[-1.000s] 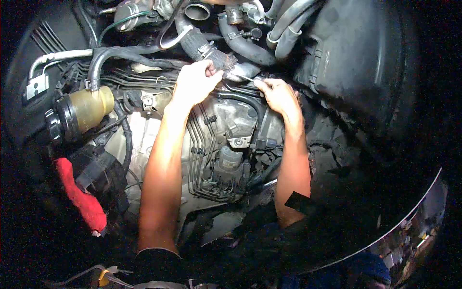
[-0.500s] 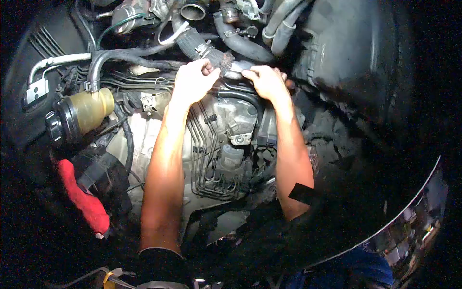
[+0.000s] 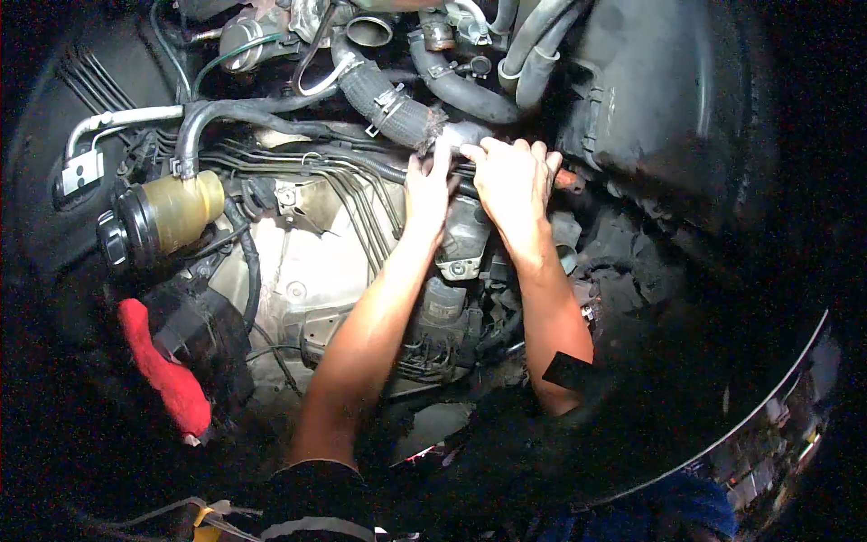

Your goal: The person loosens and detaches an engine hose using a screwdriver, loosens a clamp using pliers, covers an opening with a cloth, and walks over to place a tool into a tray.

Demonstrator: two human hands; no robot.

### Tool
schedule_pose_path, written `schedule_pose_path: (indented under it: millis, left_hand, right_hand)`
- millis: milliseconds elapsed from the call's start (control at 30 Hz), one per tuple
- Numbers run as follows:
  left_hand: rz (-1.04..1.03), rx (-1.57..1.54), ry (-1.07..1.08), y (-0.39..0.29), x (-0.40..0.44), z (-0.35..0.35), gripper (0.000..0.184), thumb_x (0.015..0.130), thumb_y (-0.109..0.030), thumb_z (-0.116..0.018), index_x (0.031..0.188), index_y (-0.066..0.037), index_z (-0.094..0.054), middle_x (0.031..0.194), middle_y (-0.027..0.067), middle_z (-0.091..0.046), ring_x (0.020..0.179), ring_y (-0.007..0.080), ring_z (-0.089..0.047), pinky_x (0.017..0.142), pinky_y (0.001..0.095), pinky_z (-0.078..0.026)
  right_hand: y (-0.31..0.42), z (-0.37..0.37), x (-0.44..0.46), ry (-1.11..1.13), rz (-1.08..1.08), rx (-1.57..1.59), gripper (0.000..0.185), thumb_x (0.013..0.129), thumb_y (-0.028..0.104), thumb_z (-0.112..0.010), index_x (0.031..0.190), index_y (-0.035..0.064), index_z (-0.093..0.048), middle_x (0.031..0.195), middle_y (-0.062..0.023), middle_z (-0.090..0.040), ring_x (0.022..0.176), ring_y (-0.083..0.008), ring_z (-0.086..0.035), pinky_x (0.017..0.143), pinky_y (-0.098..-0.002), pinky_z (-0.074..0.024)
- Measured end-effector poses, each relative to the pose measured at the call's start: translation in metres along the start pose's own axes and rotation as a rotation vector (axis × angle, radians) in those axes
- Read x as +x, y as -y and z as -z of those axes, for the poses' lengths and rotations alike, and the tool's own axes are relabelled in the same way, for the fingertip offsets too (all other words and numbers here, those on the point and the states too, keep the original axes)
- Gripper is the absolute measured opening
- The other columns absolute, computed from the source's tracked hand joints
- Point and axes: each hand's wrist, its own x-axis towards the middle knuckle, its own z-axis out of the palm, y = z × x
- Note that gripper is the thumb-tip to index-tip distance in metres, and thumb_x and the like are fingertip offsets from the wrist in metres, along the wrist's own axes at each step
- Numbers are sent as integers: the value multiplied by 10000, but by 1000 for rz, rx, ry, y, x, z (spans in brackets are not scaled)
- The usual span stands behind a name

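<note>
In the upper middle, a grey braided-sleeve hose with a frayed end and a metal clamp runs down towards my hands. My left hand is just below that frayed end, its index finger stretched up to it and the other fingers partly bent. Close beside it, my right hand has its fingers curled over, knuckles up. Whatever lies under those fingers is hidden. An orange piece sticks out past the right hand's outer side; I cannot tell whether the hand holds it.
A yellowish reservoir with a black cap stands at left, a red cloth-like bundle below it. Thin metal lines cross the bay. A smooth dark hose curves above my hands, and a large black housing fills the upper right.
My left hand has moved right and down, closer to the right hand, and its index finger has straightened. The right hand sits slightly lower. More of the orange piece shows, and the view has shifted slightly.
</note>
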Motion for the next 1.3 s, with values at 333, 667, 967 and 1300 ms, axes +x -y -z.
schedule_pose_path:
  millis: [333, 667, 967, 1300]
  left_hand:
    - [-28, -129, 3, 6, 8, -14, 293, 943, -217, -688, 1118, 6, -610, 1030, 66, -650, 930, 149, -622, 781, 275, -511]
    - [-50, -107, 59, 2, 6, -3, 252, 972, -158, -629, 1118, 46, -610, 1032, 102, -657, 897, 163, -649, 752, 285, -574]
    - [80, -254, 171, -2, 11, 6, 370, 1003, -209, -624, 1186, 107, -559, 1150, 197, -652, 1011, 276, -675, 933, 425, -575]
    - [194, -120, 255, -28, 8, 23, 344, 1030, -212, -579, 1212, 73, -517, 1159, 171, -641, 1034, 269, -679, 894, 398, -578]
  right_hand:
    - [-5, -11, 10, 20, 70, 58, 341, 927, 425, -629, 998, 120, -766, 984, -216, -710, 960, -405, -621, 846, -513, -430]
    - [-22, -18, -16, 200, 45, 275, 330, 983, 416, -542, 1072, 144, -706, 988, -233, -693, 990, -454, -635, 892, -578, -459]
    - [6, 17, -2, 217, -2, 0, 282, 953, 326, -551, 911, 118, -736, 881, -167, -727, 922, -373, -673, 893, -566, -421]
    - [26, 12, -29, 175, 164, -70, 221, 952, 242, -554, 973, 56, -673, 876, -201, -706, 875, -350, -699, 777, -496, -492]
